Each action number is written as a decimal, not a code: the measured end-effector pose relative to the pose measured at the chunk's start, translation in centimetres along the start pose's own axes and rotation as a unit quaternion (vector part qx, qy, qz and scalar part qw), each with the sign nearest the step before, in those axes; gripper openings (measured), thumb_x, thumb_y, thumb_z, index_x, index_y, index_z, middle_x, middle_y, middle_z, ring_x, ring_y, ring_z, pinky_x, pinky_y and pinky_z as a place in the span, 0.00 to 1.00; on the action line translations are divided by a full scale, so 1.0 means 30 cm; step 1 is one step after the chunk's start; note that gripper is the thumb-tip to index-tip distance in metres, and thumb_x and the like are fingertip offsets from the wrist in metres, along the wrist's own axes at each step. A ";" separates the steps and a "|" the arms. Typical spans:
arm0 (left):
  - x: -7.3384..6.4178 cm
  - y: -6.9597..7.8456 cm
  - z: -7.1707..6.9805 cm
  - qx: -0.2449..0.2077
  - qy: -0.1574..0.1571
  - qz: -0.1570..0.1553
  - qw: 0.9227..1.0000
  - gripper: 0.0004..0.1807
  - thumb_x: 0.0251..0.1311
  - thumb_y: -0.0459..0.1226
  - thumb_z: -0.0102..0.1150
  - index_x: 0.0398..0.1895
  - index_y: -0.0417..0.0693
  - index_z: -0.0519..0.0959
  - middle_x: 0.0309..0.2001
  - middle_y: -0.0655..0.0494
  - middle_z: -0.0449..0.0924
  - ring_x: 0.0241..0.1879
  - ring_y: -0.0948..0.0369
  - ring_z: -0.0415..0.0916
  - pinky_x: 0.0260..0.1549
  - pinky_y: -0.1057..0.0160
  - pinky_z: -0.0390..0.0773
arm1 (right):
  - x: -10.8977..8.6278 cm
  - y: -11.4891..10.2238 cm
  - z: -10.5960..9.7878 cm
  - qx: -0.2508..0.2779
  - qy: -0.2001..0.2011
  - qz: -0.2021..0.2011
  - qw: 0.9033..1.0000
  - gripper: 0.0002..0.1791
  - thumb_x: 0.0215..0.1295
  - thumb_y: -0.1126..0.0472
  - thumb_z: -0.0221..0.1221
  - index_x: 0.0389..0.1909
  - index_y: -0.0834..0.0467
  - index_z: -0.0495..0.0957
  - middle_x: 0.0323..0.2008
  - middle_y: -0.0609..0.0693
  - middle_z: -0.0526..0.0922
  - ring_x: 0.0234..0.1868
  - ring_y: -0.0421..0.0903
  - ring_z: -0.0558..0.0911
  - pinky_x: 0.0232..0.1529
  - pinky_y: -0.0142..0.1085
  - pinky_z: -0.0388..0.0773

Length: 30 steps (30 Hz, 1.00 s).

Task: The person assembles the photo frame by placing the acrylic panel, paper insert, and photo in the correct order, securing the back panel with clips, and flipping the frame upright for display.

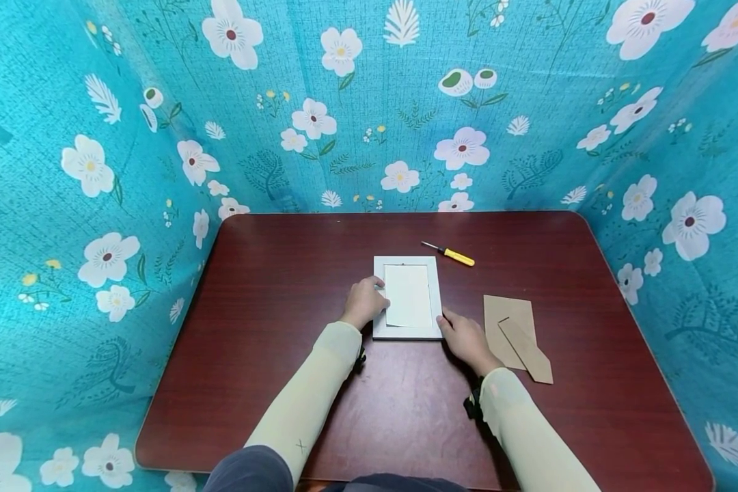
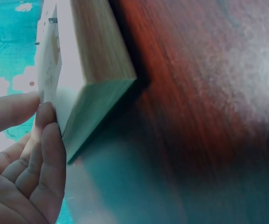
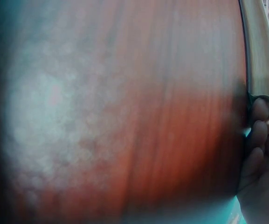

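A white picture frame [image 1: 408, 260] lies on the table with its opening upward, small dark tabs along the inner edge. Inside the opening is a white sheet [image 1: 408, 297]. At the frame's left side, my left hand [image 1: 363, 303] pinches the edge of the sheet between thumb and fingertips; the left wrist view shows this hand [image 2: 29, 161] with its other fingers curled beside the frame's corner. My right hand [image 1: 467, 338] grips the frame's lower right side, thumb on top. In the right wrist view, its fingers [image 3: 259, 135] curl against the wooden side of the frame.
A brown backing board [image 1: 494, 307] with a stand leg [image 1: 525, 350] lies to the right, beside my right forearm. Behind the frame is a screwdriver with a yellow handle [image 1: 458, 257]. The dark red table [image 1: 270, 273] has rounded corners and a floral curtain [image 1: 357, 123] around it.
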State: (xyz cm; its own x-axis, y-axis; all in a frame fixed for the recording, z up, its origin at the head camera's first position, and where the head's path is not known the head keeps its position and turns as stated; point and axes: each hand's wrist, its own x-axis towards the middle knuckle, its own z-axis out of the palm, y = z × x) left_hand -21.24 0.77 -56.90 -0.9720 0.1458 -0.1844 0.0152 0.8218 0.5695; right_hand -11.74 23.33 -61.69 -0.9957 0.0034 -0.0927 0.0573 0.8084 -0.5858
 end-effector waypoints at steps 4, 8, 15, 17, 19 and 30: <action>0.000 0.001 0.002 0.000 -0.003 -0.003 1.000 0.22 0.46 0.38 0.71 0.49 0.52 0.82 0.37 0.56 0.84 0.37 0.54 0.76 0.37 0.56 0.73 | 0.000 0.003 0.002 -0.001 -0.002 0.000 1.000 0.27 0.76 0.50 0.46 0.66 0.64 0.68 0.60 0.62 0.74 0.59 0.64 0.73 0.59 0.57 0.64; 0.002 -0.002 0.007 0.002 -0.005 -0.005 1.000 0.22 0.47 0.38 0.70 0.50 0.52 0.81 0.36 0.56 0.84 0.34 0.56 0.76 0.34 0.58 0.73 | -0.001 0.003 0.003 -0.001 0.000 -0.003 1.000 0.27 0.76 0.51 0.46 0.66 0.64 0.68 0.60 0.62 0.74 0.59 0.64 0.73 0.59 0.57 0.65; 0.007 -0.010 0.018 0.011 -0.004 -0.008 1.000 0.21 0.50 0.36 0.69 0.51 0.52 0.81 0.39 0.54 0.83 0.33 0.56 0.77 0.31 0.59 0.75 | 0.000 -0.009 -0.001 0.004 -0.004 -0.004 1.000 0.27 0.76 0.50 0.46 0.67 0.64 0.68 0.60 0.62 0.73 0.60 0.64 0.72 0.59 0.57 0.65; 0.009 -0.010 0.019 0.017 0.003 -0.002 1.000 0.21 0.51 0.36 0.68 0.51 0.51 0.81 0.40 0.54 0.83 0.35 0.55 0.78 0.33 0.58 0.76 | 0.002 -0.010 -0.002 0.001 -0.003 -0.005 1.000 0.27 0.76 0.50 0.46 0.67 0.64 0.67 0.60 0.63 0.73 0.60 0.64 0.72 0.59 0.57 0.65; 0.010 -0.008 0.019 0.020 0.009 0.007 1.000 0.20 0.51 0.36 0.67 0.50 0.51 0.81 0.41 0.53 0.84 0.37 0.53 0.78 0.35 0.57 0.76 | 0.004 -0.011 -0.004 0.000 0.000 -0.002 1.000 0.27 0.76 0.50 0.46 0.67 0.64 0.68 0.60 0.62 0.74 0.60 0.64 0.72 0.59 0.57 0.65; 0.006 -0.016 0.027 0.008 0.008 0.025 1.000 0.17 0.54 0.37 0.66 0.49 0.49 0.81 0.30 0.57 0.82 0.31 0.57 0.77 0.35 0.58 0.76 | 0.000 -0.002 -0.006 0.000 -0.004 0.000 1.000 0.27 0.76 0.50 0.46 0.66 0.65 0.68 0.60 0.63 0.74 0.60 0.65 0.72 0.59 0.58 0.64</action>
State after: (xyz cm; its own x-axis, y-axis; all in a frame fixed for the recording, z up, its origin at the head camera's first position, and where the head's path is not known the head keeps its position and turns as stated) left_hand -21.24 0.86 -57.85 -0.9737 0.1772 -0.1430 0.0667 0.8223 0.5651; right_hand -11.75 23.39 -61.52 -0.9951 -0.0015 -0.0987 0.0569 0.8080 -0.5864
